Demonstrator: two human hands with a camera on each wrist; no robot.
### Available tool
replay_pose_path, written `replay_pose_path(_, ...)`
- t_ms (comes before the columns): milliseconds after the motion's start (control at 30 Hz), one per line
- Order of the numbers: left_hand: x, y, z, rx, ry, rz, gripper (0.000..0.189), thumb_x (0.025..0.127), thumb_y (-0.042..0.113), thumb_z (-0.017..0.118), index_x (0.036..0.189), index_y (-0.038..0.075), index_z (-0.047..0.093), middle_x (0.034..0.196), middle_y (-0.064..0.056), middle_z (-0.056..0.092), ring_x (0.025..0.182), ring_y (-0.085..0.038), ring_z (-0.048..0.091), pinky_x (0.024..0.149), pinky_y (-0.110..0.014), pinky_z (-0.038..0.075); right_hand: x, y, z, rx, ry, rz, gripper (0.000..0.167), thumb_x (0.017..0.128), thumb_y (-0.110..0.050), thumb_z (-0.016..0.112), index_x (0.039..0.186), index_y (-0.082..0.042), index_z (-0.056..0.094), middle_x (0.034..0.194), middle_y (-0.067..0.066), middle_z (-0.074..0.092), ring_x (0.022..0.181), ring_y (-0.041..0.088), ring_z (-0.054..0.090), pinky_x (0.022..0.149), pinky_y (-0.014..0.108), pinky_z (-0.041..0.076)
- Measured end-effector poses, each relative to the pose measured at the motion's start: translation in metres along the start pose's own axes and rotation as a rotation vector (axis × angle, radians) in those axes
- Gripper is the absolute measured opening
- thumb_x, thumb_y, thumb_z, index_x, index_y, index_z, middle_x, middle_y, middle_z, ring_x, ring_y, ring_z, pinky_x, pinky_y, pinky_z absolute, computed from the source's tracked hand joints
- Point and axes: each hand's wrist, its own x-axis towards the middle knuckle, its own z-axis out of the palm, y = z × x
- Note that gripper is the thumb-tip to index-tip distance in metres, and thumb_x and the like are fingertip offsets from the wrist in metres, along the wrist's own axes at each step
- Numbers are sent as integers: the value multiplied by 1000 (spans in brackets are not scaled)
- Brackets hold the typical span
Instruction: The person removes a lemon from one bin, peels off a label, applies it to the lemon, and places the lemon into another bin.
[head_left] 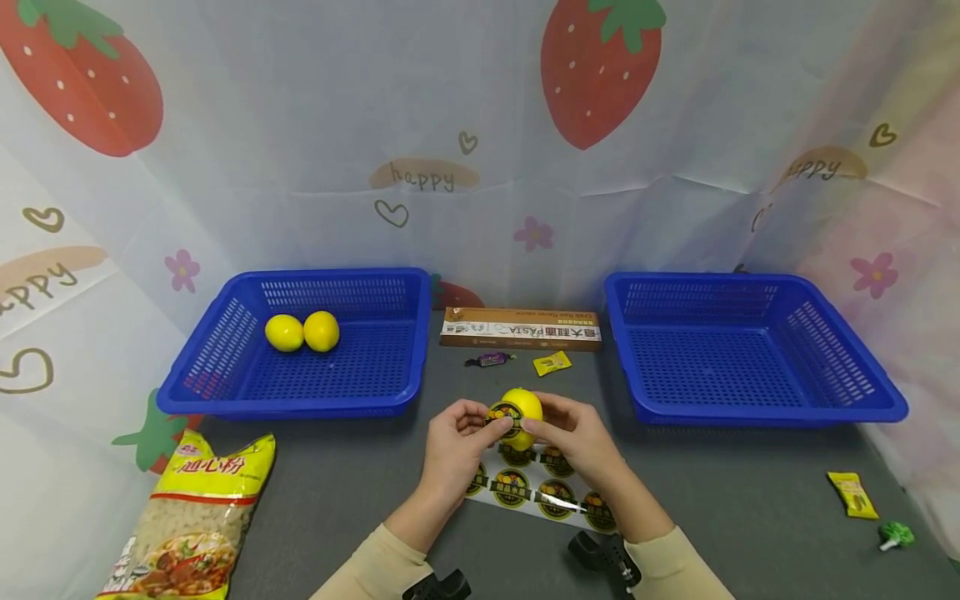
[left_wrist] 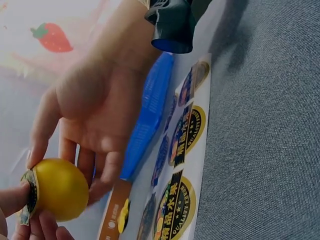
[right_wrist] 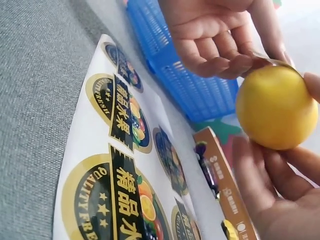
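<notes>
A yellow lemon (head_left: 527, 405) is held over the table between both hands. A round black-and-gold label sticker (head_left: 505, 418) lies against the side of it facing me. My left hand (head_left: 454, 443) pinches the sticker at its left edge, the thumb on its face. My right hand (head_left: 583, 433) grips the lemon from the right, with the thumb tip at the sticker's right edge. In the right wrist view the lemon (right_wrist: 276, 107) sits on the right fingers, and the sticker shows only edge-on. Below the hands lies a white sheet of matching stickers (head_left: 534, 492), partly covered by them.
Two lemons (head_left: 322, 332) sit in the left blue basket (head_left: 360, 408). Another blue basket (head_left: 765, 412) stands at right. Between them are a pasta box (head_left: 521, 328), a purple candy (head_left: 491, 360) and a yellow packet (head_left: 552, 363). A pasta bag (head_left: 197, 517) lies left; a small broccoli (head_left: 896, 535) lies right.
</notes>
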Motion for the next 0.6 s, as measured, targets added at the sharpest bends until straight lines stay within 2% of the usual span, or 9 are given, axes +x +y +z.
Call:
replay_pose_path(167, -1, 1, -3, 17, -37, -23, 31, 84, 20, 84, 100, 0, 68, 96, -10, 69, 86, -16, 66, 73, -27, 57, -1, 1, -3, 0, -41, -29, 50, 98, -23, 68, 143, -5, 55, 131, 19, 63, 112, 24, 65, 90, 40, 58)
replay_pose_path(333, 0, 2, -6, 15, -107, -73, 45, 87, 28, 81, 122, 2, 67, 118, -16, 71, 106, -23, 69, 86, -32, 59, -3, 2, -6, 56, -99, -50, 51, 100, -20, 65, 145, -1, 51, 137, 22, 56, 113, 20, 64, 91, 34, 59)
replay_pose_path(433, 1, 1, -7, 24, -143, -96, 55, 88, 34, 80, 131, 2, 65, 128, -18, 68, 117, -27, 66, 94, -36, 57, -3, 2, -6, 64, -106, -63, 51, 101, -20, 64, 147, -2, 50, 138, 21, 55, 114, 18, 64, 92, 35, 58)
replay_pose_path(533, 1, 0, -7, 20, -147, -103, 55, 87, 35, 81, 130, 3, 67, 128, -17, 68, 118, -26, 67, 96, -37, 56, -3, 4, -6, 42, -96, -88, 49, 100, -19, 64, 146, -5, 52, 135, 20, 59, 113, 17, 64, 91, 41, 59)
replay_pose_path(600, 1, -1, -8, 19, -125, -103, 51, 85, 33, 83, 126, 5, 70, 124, -15, 71, 114, -24, 69, 94, -36, 57, -2, 4, -6, 29, -98, -103, 47, 100, -18, 64, 145, -6, 53, 134, 18, 61, 114, 17, 64, 92, 44, 58)
